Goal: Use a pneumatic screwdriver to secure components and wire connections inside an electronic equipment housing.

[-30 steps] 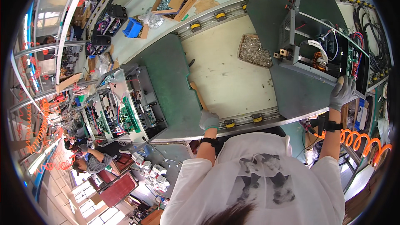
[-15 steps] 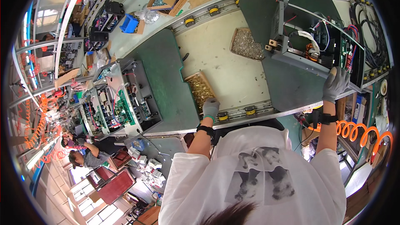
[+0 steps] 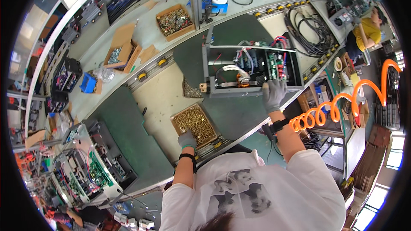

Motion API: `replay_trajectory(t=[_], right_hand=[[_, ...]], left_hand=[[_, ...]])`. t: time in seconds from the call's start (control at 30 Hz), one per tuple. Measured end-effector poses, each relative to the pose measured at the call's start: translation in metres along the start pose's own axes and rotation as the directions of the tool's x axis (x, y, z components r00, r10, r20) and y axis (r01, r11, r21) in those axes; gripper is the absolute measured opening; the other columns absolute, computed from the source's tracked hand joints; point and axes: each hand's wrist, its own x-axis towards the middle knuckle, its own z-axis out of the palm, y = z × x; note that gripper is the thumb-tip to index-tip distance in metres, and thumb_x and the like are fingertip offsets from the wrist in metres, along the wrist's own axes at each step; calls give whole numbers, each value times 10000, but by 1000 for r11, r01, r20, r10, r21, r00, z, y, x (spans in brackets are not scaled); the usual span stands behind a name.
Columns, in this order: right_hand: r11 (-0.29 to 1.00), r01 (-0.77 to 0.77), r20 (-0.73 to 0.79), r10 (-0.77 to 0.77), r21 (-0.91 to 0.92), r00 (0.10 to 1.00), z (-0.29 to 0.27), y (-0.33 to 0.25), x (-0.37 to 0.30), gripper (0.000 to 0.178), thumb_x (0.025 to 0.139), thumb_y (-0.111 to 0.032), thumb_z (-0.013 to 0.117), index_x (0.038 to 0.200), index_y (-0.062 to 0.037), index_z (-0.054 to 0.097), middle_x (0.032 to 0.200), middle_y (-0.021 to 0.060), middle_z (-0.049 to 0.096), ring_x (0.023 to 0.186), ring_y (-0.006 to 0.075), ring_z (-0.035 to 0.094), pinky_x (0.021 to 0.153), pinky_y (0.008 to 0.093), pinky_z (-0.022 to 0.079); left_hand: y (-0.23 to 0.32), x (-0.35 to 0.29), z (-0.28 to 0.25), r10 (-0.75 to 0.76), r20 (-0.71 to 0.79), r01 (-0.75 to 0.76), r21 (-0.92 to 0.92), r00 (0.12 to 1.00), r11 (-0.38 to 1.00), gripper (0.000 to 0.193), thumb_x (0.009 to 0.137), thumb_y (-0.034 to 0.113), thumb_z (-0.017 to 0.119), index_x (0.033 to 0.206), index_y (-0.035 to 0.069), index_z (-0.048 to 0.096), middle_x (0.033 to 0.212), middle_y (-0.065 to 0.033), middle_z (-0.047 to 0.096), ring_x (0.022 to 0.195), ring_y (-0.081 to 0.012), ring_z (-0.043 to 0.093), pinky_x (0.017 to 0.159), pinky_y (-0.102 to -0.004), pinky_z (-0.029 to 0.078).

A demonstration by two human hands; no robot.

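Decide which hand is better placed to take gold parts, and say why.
Probably the left hand: it is at the box of gold parts, while the right hand is on the case.

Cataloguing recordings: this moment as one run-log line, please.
left hand: at near edge of tray of brass-coloured fasteners | right hand: on near wall of open chassis | under chassis: green board
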Motion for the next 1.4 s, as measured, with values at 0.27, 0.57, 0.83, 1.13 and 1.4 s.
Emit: replay_trajectory(t=[0.27, 0.57, 0.83, 1.13, 1.4], right_hand=[[999, -19, 55, 17, 41, 998, -20, -43, -10, 273, 770, -335, 488, 793, -114, 645, 799, 82, 545, 858, 307, 494, 911, 442, 318], [982, 90, 72, -103, 167, 992, -55, -58, -30, 218, 801, -232, 544, 974, -109, 595, 976, 96, 562, 1023, 310, 488, 972, 465, 326], [954, -285, 807, 240, -93, 540, -104, 27, -197, 442, 791, -298, 614, 1177, -102, 523, 1131, 157, 563, 1027, 309, 556, 891, 388, 436], [293, -914, 569, 716, 282, 405, 32, 116, -254, 576, 625, -203, 809, 1112, -77, 529, 1000, 81, 650, 913, 229, 627, 825, 340, 480], [758, -651, 704, 438, 45, 559, -32, 134, -181, 412, 644, -328, 745, 948, -72, 638, 818, 140, 670, 769, 265, 656, 710, 365, 516]], left_hand=[[-12, 13, -5, 223, 57, -217, -97, 973, 971, 298, 857, 279, 557, 1111, 128, 598, 1023, -123, 654, 964, -304, 616, 794, -415, 493], [-17, 4, 9, 301, -253, -374, -322, 919, 870, 296, 820, 111, 534, 1107, 107, 609, 988, -150, 652, 919, -373, 597, 787, -427, 473], [-33, -6, 16, 85, -175, -194, -920, 981, 340, 181, 854, 107, 594, 1025, 52, 619, 745, -100, 612, 681, -168, 586, 545, -303, 476], [-7, -98, -81, 531, -7, 392, -667, 847, -634, 189, 896, 259, 579, 968, 85, 555, 866, -40, 504, 686, -128, 442, 551, -228, 376], [59, -144, -135, 474, -188, 84, -864, 860, -496, 170, 877, 95, 591, 1036, 42, 560, 911, -72, 536, 771, -136, 503, 636, -229, 427]])
